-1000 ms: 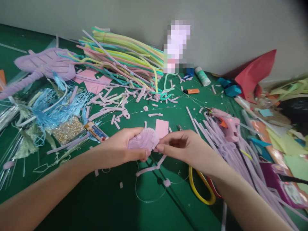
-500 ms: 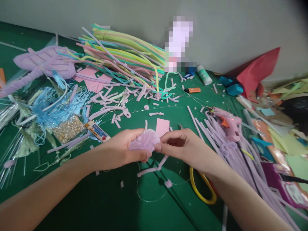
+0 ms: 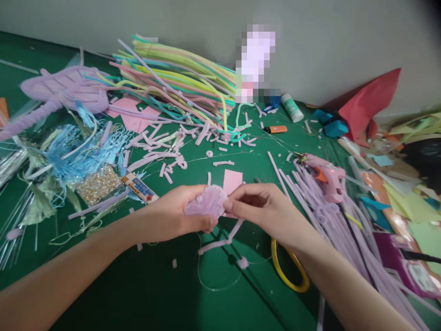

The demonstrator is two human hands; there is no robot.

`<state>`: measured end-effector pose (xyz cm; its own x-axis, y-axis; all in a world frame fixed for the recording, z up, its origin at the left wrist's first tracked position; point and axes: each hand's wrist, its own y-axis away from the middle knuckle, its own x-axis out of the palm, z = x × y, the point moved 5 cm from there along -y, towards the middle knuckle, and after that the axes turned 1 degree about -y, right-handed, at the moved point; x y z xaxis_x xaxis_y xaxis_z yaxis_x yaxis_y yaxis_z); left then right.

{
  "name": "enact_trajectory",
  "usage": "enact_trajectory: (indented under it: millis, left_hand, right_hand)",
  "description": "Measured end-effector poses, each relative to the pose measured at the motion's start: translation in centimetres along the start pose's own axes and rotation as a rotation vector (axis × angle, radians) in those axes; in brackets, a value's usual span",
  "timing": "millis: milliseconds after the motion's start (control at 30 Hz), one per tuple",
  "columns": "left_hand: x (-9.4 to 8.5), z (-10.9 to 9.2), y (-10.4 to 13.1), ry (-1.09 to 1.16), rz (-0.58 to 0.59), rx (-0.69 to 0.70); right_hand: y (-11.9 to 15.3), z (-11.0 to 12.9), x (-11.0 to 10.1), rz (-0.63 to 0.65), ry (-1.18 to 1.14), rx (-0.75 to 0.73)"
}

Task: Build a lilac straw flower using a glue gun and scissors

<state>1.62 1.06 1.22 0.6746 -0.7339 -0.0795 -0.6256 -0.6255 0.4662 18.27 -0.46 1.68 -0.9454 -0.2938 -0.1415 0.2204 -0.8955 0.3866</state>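
My left hand (image 3: pixel 191 212) is closed around a rounded, ridged lilac pipe-cleaner piece (image 3: pixel 208 202), its pale scalloped edge facing up. At that piece's right edge, my right hand (image 3: pixel 260 207) pinches with thumb and forefinger; its other fingers curl behind. Below the hands hangs a bent lilac pipe-cleaner strip (image 3: pixel 217 247). A clear thread loops under it, with a small lilac pompom (image 3: pixel 243 262) on it. Beneath my right wrist lie scissors with a yellow handle (image 3: pixel 287 271). A pink paper square (image 3: pixel 233 181) lies just beyond my fingers.
Coloured pipe cleaners (image 3: pixel 172 73) are heaped at the back, with lilac offcuts in front. Blue tassels (image 3: pixel 76 147) and a bag of gold beads (image 3: pixel 98 185) lie left. On the right are a pink glue gun (image 3: pixel 325 177), lilac pipe cleaners (image 3: pixel 334 230) and an orange lighter (image 3: pixel 277 129).
My right hand has shifted slightly, its fingertips still at the edge of the lilac piece. The hanging strip and pompom have moved a little to the right. My left hand stays in place.
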Motion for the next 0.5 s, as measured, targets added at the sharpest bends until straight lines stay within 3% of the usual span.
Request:
enact_trajectory:
  millis: [300, 400, 500]
  left_hand:
    - [-1.5, -0.1, -0.6, 0.046, -0.031, 0.088]
    - [-2.2, 0.4, -0.7, 0.205, -0.051, 0.096]
    - [-3.5, 0.7, -0.8, 0.472, -0.225, 0.11]
  right_hand:
    - [-0.5, 1.0, -1.1, 0.12, 0.097, 0.012]
    - [0.2, 2.3, -2.8, -0.005, 0.216, -0.05]
    - [2.7, 3.8, -6.7, -0.297, 0.296, -0.112]
